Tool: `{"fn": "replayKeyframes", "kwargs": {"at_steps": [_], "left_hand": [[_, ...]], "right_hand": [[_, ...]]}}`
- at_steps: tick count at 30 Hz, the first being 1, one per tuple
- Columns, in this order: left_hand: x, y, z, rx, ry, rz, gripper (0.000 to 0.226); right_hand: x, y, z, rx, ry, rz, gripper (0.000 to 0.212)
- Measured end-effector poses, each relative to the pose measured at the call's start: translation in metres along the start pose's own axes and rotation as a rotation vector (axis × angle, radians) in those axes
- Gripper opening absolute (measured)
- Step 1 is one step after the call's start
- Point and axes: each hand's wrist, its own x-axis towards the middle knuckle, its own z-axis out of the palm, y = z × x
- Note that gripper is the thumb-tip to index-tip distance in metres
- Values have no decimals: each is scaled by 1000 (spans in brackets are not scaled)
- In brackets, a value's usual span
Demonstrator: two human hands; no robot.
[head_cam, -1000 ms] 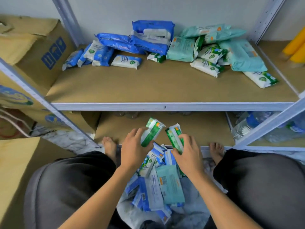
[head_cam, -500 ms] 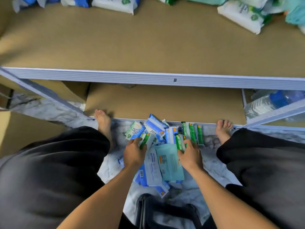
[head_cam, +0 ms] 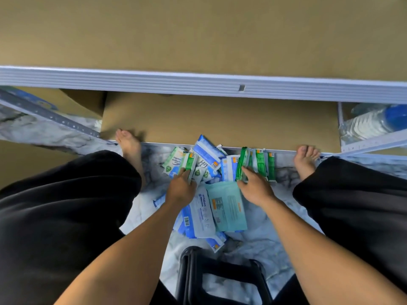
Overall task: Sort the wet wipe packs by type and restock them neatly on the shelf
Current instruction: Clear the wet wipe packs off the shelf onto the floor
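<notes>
- Left hand [head_cam: 181, 189] pinches a small green-white pack [head_cam: 189, 164] at the left of the floor pile [head_cam: 203, 209].
- Right hand [head_cam: 256, 188] grips a green pack [head_cam: 241, 165] standing on edge beside its matches [head_cam: 260, 164].
- Step looks like gathering one type.
- Next likely calls for lifting both packs to the far shelf [head_cam: 198, 36].

Arms reach down, left hand [head_cam: 181, 188] pinching a green-white pack [head_cam: 189, 163], right hand [head_cam: 256, 189] gripping a green pack [head_cam: 241, 165].
</notes>
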Motion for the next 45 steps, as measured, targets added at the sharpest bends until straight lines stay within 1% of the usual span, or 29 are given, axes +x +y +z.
{"fn": "replayKeyframes", "kwargs": {"at_steps": [3, 6, 8, 11, 14, 17, 19, 22, 27, 29, 31, 34, 36, 38, 42, 43, 45], "left_hand": [[-2, -7, -1, 17, -26, -7, 58], [-11, -3, -6, 57, -35, 24, 61], [-19, 3, -11, 110, -34, 55, 60], [-31, 17, -24, 174, -24, 109, 58], [-42, 36, -42, 247, -35, 177, 50], [-55, 56, -66, 351, -75, 253, 45], [-63, 66, -84, 386, -35, 304, 42], [-80, 80, -113, 427, 20, 366, 46], [-122, 113, -159, 550, 6, 491, 47], [-139, 128, -179, 559, 16, 557, 47], [-154, 144, -202, 556, 82, 613, 48], [-166, 166, -236, 464, 254, 741, 38], [-166, 180, -256, 377, 345, 817, 32], [-157, 191, -274, 374, 422, 851, 31], [-123, 205, -305, 384, 518, 817, 40], [-113, 207, -311, 389, 537, 787, 44], [-92, 211, -322, 429, 557, 698, 50]], "right_hand": [[-5, -3, -3, -24, 25, -20, 62], [-15, -7, -8, -86, 71, -49, 59], [-24, -10, -12, -125, 39, -52, 54], [-36, -18, -22, -201, -70, -61, 43], [-50, -29, -37, -273, -104, -104, 42], [-65, -43, -54, -285, -48, -138, 38], [-78, -52, -66, -277, -14, -175, 42], [-99, -66, -88, -299, 24, -242, 47], [-134, -93, -128, -333, 119, -314, 48], [-148, -104, -148, -358, 148, -342, 52], [-162, -116, -172, -360, 173, -370, 54], [-181, -135, -216, -305, 201, -396, 57], [-188, -146, -247, -252, 225, -414, 55], [-192, -154, -276, -178, 260, -432, 52], [-177, -160, -325, -112, 339, -426, 46], [-167, -158, -334, -117, 376, -409, 47], [-145, -150, -348, -208, 488, -349, 52]]}}
